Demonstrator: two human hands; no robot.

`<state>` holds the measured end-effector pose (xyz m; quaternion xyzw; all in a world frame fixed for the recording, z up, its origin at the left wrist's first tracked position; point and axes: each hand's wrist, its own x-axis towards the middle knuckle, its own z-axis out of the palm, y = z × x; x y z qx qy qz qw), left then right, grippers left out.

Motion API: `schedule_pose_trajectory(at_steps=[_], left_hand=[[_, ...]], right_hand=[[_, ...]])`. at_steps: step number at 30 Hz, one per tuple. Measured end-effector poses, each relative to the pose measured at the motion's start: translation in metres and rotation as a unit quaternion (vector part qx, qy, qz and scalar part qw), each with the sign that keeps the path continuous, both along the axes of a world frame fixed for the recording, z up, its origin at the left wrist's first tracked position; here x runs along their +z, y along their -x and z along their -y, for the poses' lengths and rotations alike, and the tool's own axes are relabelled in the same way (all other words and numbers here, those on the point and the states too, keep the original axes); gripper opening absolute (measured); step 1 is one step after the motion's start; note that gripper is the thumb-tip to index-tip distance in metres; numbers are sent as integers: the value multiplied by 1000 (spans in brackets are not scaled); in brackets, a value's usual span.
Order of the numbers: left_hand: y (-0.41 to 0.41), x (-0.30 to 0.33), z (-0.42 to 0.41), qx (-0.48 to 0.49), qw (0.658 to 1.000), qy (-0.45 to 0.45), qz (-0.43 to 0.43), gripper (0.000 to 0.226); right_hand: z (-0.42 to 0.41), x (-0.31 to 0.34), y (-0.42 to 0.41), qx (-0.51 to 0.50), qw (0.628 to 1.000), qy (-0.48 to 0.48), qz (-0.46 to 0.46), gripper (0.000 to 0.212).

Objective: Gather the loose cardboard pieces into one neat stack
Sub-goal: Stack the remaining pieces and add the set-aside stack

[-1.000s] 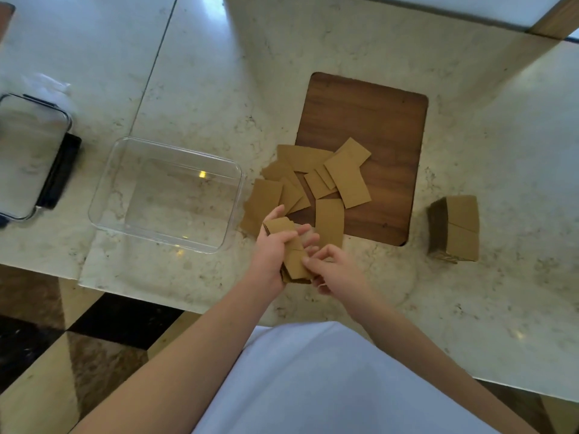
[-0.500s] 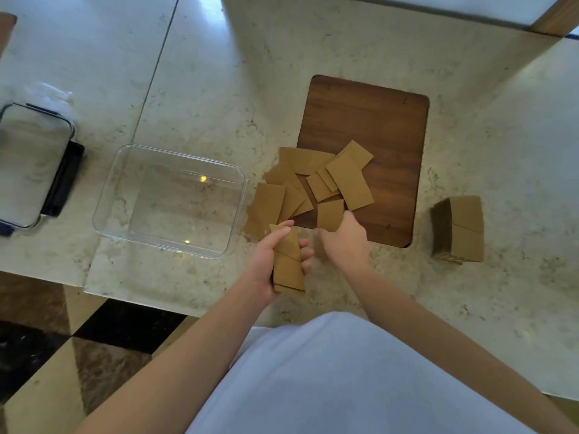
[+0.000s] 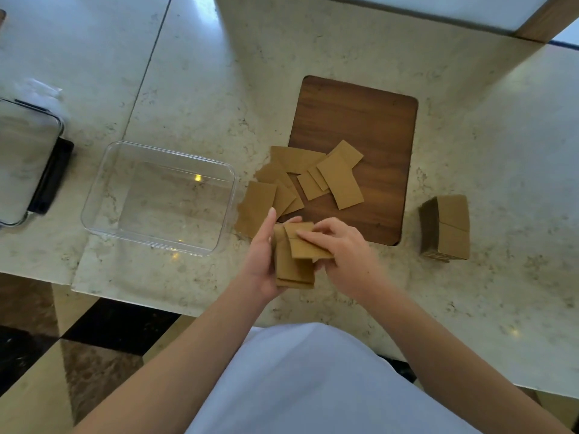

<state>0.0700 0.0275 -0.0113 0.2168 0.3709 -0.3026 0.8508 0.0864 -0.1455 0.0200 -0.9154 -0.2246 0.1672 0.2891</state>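
Note:
Several loose brown cardboard pieces (image 3: 340,180) lie overlapping across the left edge of a dark wooden board (image 3: 369,120) and the marble counter. My left hand (image 3: 260,261) holds a small stack of cardboard pieces (image 3: 293,267) upright near the counter's front edge. My right hand (image 3: 341,249) grips one more cardboard piece (image 3: 305,245), pressed crooked against the top of that stack. A finished stack of cardboard (image 3: 446,228) stands apart at the right.
A clear plastic tub (image 3: 103,186) sits left of the pile. Further left lies a lid-like tray (image 3: 28,158) over a black object. The counter edge runs just below my hands, with tiled floor beyond.
My right hand reached to the board, picked up the nearest loose piece and brought it back onto the stack in my left hand.

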Motion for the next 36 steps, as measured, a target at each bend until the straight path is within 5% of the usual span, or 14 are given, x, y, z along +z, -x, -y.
schedule_pose_trajectory(at_steps=[2, 4, 7, 12, 17, 22, 29, 36], left_hand=[[-8, 4, 4, -9, 999, -23, 21, 52], [-12, 6, 6, -8, 999, -31, 22, 46], [-15, 3, 8, 2, 1000, -9, 24, 41], [-25, -4, 10, 28, 999, 2, 22, 53], [-32, -10, 11, 35, 999, 0, -13, 66], [-40, -14, 11, 11, 999, -25, -36, 55], [-47, -13, 11, -23, 998, -43, -39, 40], [-40, -8, 20, -37, 999, -4, -36, 55]], right_hand=[[2, 0, -3, 51, 995, 81, -18, 64], [6, 2, -8, 48, 995, 55, -73, 76], [20, -1, -27, -101, 986, -70, -110, 69], [31, -32, -84, -368, 926, 20, -84, 36], [11, -55, -116, -352, 923, 119, -98, 73], [-1, -62, -116, -344, 927, 140, -59, 72], [24, -53, -102, -359, 917, -48, -167, 19], [25, -17, -59, -301, 919, -233, -102, 15]])
